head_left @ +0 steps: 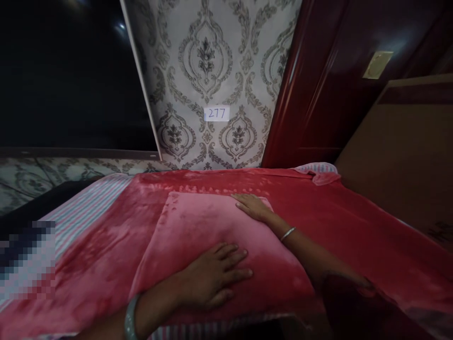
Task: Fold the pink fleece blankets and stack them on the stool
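Observation:
A pink-red plush cloth, roughly rectangular, lies flat on a larger red plush blanket. My left hand rests palm down on the near half of the pink-red cloth, fingers spread, with a pale bangle at the wrist. Farther off, my right hand lies flat near the cloth's far right corner, its fingers stretched out to the left; a thin silver bangle circles that wrist. Neither hand grips anything.
Striped cloth shows along the blanket's left side. A large black screen stands at the back left, beside patterned wallpaper with a paper label reading 277. A dark red wooden panel and a cardboard box border the right.

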### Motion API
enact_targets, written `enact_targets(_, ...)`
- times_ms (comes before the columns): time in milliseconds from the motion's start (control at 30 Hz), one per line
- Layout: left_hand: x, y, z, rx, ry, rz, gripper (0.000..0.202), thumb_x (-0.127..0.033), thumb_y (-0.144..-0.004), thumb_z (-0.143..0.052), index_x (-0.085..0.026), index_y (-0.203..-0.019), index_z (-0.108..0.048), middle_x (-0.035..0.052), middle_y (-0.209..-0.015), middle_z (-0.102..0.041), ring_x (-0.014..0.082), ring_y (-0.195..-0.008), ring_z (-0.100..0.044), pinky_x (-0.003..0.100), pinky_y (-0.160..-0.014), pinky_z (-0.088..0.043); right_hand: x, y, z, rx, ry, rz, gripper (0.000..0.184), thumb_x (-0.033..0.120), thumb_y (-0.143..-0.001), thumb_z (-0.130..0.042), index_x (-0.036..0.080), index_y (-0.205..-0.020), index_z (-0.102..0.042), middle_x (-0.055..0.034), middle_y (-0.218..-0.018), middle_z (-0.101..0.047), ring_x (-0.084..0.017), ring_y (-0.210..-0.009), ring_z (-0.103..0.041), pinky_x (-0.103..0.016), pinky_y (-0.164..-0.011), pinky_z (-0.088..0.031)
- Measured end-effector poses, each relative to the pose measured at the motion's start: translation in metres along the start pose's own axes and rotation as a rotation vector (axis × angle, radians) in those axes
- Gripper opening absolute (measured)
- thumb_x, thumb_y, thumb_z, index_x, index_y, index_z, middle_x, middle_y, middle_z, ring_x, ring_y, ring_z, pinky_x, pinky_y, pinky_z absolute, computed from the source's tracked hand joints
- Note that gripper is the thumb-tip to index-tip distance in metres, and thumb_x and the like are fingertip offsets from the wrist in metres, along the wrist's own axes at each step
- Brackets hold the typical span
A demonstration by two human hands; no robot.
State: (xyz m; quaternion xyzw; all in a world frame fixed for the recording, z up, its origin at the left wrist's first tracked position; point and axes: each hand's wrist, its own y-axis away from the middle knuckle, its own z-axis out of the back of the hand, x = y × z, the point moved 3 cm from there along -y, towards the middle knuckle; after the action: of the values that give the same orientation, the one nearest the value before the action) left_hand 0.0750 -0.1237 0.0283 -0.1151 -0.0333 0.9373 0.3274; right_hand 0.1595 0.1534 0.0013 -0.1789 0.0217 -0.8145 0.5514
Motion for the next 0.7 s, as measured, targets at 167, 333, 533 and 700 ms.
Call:
enact_targets(167,-0.005,0.002,0.008,-0.099,-0.046,-0.009,0.055,-0.042,-0.095,-0.048,-0.021,-0.146,-0.045,0.0135,-0.153,-0.045,0.0298,-0.142,-0.043,0.050,-0.118,-0.033,0.018,-0.004,0.015,0.054,0.074,-0.061,0.055,0.046,-0.102,-0.038,0.027,-0.153,-0.040,-0.0094,-0.157,-0.040,-0.029,-0.146,-0.035,-0.060,-0.117,-0.026)
enact_targets(333,-0.022,0.035,0.025,-0.234,-0.143,0.110,0.040,-0.034,-0.095,-0.049,-0.019,-0.132,-0.057,0.0134,-0.133,-0.064,0.0268,-0.125,-0.057,0.044,-0.110,-0.042,0.104,-0.002,0.015,0.006,0.103,0.246,0.050,0.042,-0.103,-0.038,0.031,-0.153,-0.040,-0.0063,-0.162,-0.030,-0.027,-0.152,-0.020,-0.056,-0.121,-0.017)
enact_targets(533,-0.021,0.080,-0.005,-0.272,-0.424,0.320,0.054,-0.026,-0.091,-0.055,-0.027,-0.145,-0.047,0.0073,-0.147,-0.054,0.0261,-0.136,-0.047,0.049,-0.116,-0.033,0.177,-0.003,-0.023,0.223,0.022,0.645,0.055,0.047,-0.104,-0.036,0.032,-0.157,-0.030,-0.0037,-0.165,-0.022,-0.024,-0.154,-0.011,-0.055,-0.122,-0.008)
enact_targets(700,-0.016,0.083,-0.024,-0.299,-0.580,0.362,0.055,-0.029,-0.091,-0.057,-0.029,-0.146,-0.047,0.0023,-0.154,-0.046,0.0246,-0.140,-0.041,0.047,-0.121,-0.022,0.143,-0.048,-0.031,0.207,0.032,0.493,0.062,0.056,-0.102,-0.036,0.030,-0.158,-0.027,-0.0041,-0.166,-0.018,-0.026,-0.154,-0.010,-0.053,-0.123,-0.006)
